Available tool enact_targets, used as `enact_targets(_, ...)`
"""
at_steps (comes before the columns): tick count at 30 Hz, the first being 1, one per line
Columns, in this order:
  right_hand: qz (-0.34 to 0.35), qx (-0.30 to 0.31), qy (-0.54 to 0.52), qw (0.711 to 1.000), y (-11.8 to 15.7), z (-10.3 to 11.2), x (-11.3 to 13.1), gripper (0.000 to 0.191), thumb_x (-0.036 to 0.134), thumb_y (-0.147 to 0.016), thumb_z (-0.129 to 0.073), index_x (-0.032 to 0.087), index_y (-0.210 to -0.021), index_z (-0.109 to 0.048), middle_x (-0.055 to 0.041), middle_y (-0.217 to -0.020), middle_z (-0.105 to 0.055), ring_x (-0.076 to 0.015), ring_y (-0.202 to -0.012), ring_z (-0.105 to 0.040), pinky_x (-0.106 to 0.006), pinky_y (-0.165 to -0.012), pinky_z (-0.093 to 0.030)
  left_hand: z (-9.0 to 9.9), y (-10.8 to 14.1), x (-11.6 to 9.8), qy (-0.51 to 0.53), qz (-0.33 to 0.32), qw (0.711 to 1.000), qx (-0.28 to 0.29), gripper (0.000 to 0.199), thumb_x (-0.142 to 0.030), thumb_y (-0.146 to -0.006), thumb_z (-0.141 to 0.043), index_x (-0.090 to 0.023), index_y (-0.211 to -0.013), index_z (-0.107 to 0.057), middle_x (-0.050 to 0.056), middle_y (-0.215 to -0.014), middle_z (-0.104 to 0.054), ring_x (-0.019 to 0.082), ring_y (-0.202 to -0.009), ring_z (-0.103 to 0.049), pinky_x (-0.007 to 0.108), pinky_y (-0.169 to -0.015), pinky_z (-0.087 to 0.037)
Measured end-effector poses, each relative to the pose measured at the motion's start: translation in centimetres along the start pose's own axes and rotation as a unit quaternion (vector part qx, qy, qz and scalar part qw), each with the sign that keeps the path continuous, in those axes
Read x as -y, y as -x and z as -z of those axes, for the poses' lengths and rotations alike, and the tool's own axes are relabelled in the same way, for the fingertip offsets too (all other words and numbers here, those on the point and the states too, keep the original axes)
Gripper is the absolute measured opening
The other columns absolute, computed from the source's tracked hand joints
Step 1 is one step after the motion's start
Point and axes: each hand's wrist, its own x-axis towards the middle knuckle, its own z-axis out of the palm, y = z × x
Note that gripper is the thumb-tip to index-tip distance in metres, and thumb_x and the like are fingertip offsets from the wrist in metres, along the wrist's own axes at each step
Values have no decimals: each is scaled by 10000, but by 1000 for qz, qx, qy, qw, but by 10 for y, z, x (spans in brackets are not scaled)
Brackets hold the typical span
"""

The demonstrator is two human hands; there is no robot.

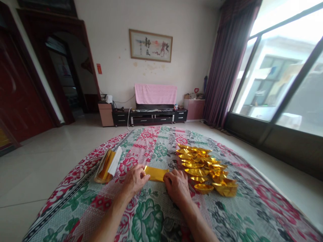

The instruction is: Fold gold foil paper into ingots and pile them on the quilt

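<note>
A flat strip of gold foil paper [156,173] lies in front of me on the floral cloth [161,151]. My left hand [136,178] pinches its left end between thumb and fingers. At the opposite end, the curled fingers of my right hand [178,185] grip the paper's edge. To the right stand rows of several folded gold paper ingots [198,172], boat-shaped and shiny. A stack of gold foil sheets [108,164] with a white wrapper [115,162] rests on the left, apart from my left hand.
The cloth covers a rounded surface with tiled floor [32,171] around it. Farther off are a low black cabinet [151,119], a pink cloth [155,94] over a screen, and a framed picture [150,46]. A purple curtain [224,67] hangs beside large windows.
</note>
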Motion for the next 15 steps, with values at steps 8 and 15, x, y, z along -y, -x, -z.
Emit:
enact_targets(8, -19, 11, -34, 999, 3, 2, -1, 125, 244, -811, -518, 252, -747, -626, -17, -756, -571, -170, -790, -488, -291, -755, -315, 0, 0, 0, 13, 17, 1000, 6, 188, -294, -702, -605, -188, -548, -592, 42, -952, -618, 185, -871, -571, 325, -809, -431)
enact_targets(15, -26, 5, -27, 999, 1, 0, 0, 184, 229, -822, -491, 242, -690, -618, -20, -725, -558, -160, -743, -480, -277, -720, -313, 3, -1, 0, 28, 22, 999, 26, 224, -323, -720, -594, -193, -537, -603, 30, -937, -615, 178, -875, -575, 312, -812, -427)
